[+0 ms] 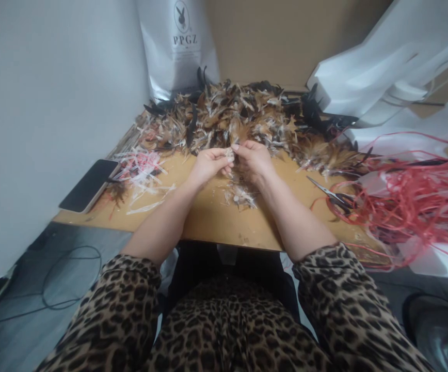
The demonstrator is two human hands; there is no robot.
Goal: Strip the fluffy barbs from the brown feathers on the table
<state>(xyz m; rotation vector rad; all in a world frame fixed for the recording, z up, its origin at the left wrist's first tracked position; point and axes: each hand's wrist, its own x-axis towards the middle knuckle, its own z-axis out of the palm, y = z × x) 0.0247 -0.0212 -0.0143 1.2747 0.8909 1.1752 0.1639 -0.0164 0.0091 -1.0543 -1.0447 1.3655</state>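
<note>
My left hand (209, 168) and my right hand (254, 159) meet over the middle of the table. Between thumb and fingers, the left one pinches the pale quill ends of a small bunch of feathers (229, 153). The right thumb and forefinger close on the same bunch from the other side; the remaining right fingers are partly hidden. Just behind both hands lies a large heap of brown, black and white feathers (212, 111). A few loose feathers and pale scraps (241, 196) rest on the tabletop below my right hand.
On the left, a phone (89, 186) lies beside pink and white strips (141, 165). Scissors (330, 192) rest to the right, touching tangled red ribbon (417, 206). A white printed bag (179, 51) stands behind the heap. The wooden table's (204, 225) front edge is near my lap.
</note>
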